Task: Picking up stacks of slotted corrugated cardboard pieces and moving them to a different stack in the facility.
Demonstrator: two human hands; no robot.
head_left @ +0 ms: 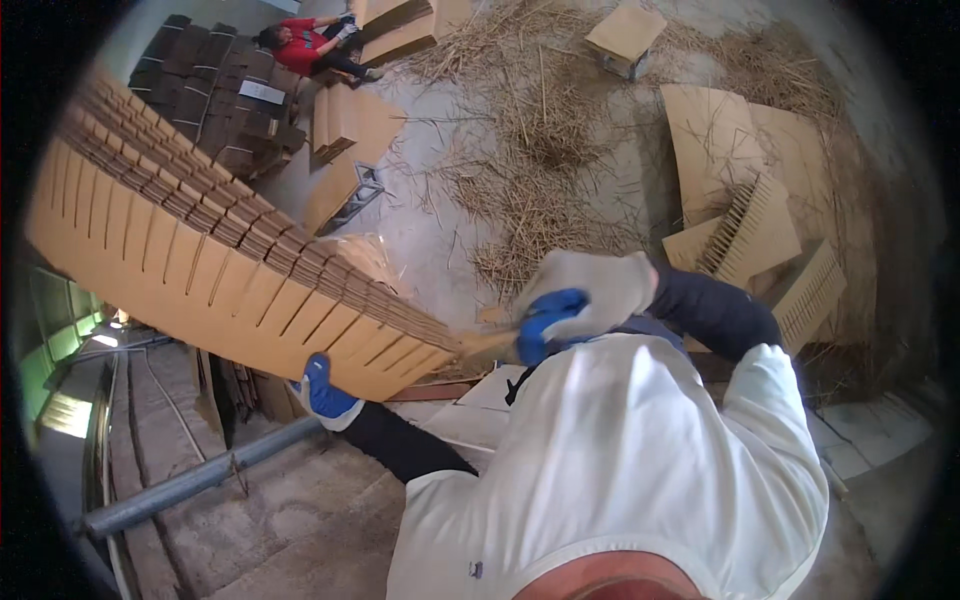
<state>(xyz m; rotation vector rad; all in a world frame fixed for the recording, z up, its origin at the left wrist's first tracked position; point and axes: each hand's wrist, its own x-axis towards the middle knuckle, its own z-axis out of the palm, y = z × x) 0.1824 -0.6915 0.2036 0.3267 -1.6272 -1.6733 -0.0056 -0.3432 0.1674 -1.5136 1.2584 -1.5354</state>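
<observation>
A large stack of slotted brown cardboard sheets [250, 290] runs slantwise from the far left to the middle, many narrow slits cut into its front face. My left hand [328, 392], in a grey glove with blue coating, grips the stack's lower edge near its right end, with its thumb against the front sheet. Beside that end, my right hand [590, 300] is curled closed in a similar glove and slightly blurred. A smeared tan cardboard strip [488, 341] reaches from the stack's corner to my right hand, which appears to hold it; the grip itself is partly hidden.
Loose narrow cardboard scraps [550, 220] litter the floor ahead. Slotted pieces [750, 230] lie on flat sheets at the right. A small cardboard-topped stool [627, 32] stands far off. At far left a person in red [300, 48] sits by dark bundles [195, 85]. A metal pipe [200, 482] crosses lower left.
</observation>
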